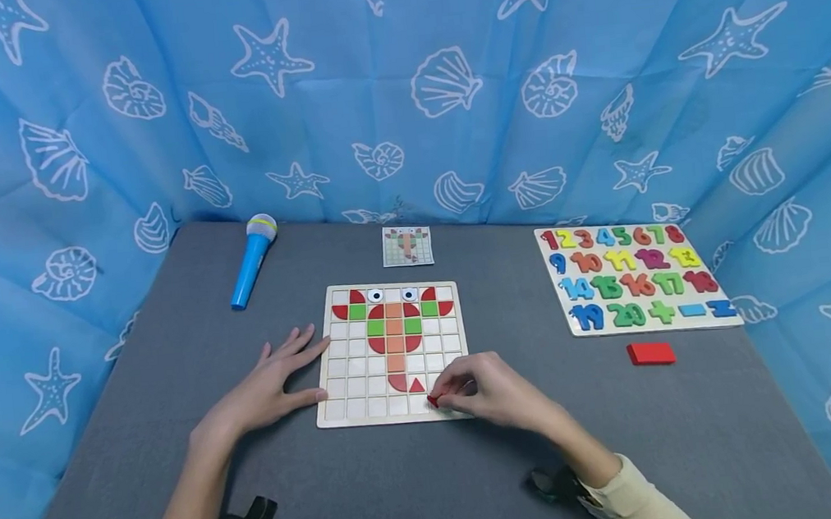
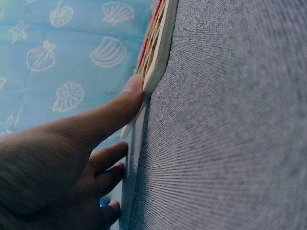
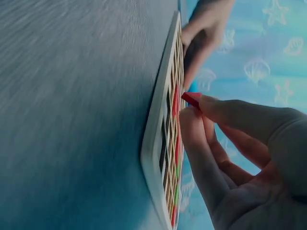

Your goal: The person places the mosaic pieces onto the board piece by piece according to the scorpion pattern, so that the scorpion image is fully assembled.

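A square wooden grid board (image 1: 358,409) lies in the middle of the table, its upper cells filled with red, green and orange pieces and two eye pieces. My left hand (image 1: 271,392) rests at the board's left edge with fingers spread; in the left wrist view its thumb (image 2: 127,103) touches the board's side. Over the lower right cells, my right hand (image 1: 497,392) pinches a small red piece (image 3: 191,98) between thumb and index finger. Just left of that piece, a red triangle (image 1: 416,386) sits in a cell beside a red rounded piece (image 1: 397,382).
Behind the board lies a small picture card (image 1: 408,257) with a similar pattern. A blue toy microphone (image 1: 249,266) is at the back left. To the right are a number puzzle board (image 1: 577,329) and a red block (image 1: 650,353). A blue shell-print curtain (image 1: 375,131) hangs behind.
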Demonstrator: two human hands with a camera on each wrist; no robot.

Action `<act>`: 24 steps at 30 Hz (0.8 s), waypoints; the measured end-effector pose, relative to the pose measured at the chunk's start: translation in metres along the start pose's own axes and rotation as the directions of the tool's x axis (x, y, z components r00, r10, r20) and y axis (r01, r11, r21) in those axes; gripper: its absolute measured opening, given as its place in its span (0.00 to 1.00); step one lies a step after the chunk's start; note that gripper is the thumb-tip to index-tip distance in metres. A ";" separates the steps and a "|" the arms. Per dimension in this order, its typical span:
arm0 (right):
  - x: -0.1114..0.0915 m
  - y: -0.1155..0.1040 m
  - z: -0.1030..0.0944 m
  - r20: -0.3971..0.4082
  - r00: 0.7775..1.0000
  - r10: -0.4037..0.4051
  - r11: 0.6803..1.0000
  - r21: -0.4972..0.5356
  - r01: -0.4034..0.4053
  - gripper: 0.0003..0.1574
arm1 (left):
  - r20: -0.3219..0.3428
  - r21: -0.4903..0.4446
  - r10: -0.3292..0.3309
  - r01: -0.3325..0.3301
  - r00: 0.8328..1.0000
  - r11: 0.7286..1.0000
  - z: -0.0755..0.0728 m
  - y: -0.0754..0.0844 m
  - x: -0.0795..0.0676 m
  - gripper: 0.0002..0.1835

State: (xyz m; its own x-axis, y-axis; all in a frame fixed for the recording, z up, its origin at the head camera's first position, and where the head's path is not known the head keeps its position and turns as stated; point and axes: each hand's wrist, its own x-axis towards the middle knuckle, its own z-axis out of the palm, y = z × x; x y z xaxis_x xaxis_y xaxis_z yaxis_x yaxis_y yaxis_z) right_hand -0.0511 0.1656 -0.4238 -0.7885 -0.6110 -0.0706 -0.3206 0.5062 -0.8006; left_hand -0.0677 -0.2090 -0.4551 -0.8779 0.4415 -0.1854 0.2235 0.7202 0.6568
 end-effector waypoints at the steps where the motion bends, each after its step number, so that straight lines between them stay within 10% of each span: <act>1: 0.003 -0.002 0.003 0.001 1.000 -0.004 1.000 -0.008 0.004 0.04 | 0.000 0.000 0.000 0.000 1.000 1.000 0.000 0.000 0.000 0.46; 24: 0.023 -0.010 0.023 0.000 0.994 -0.109 0.944 -0.313 0.104 0.03 | -0.032 -0.036 0.047 -0.049 0.998 0.998 0.002 -0.006 0.000 0.46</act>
State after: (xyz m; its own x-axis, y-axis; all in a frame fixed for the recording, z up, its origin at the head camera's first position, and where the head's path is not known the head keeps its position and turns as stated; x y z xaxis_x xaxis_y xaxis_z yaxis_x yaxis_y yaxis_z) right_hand -0.0543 0.1324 -0.4306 -0.7486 -0.6628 0.0168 -0.5486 0.6051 -0.5769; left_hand -0.0677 -0.2125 -0.4609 -0.8795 0.4577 -0.1304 0.2505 0.6782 0.6909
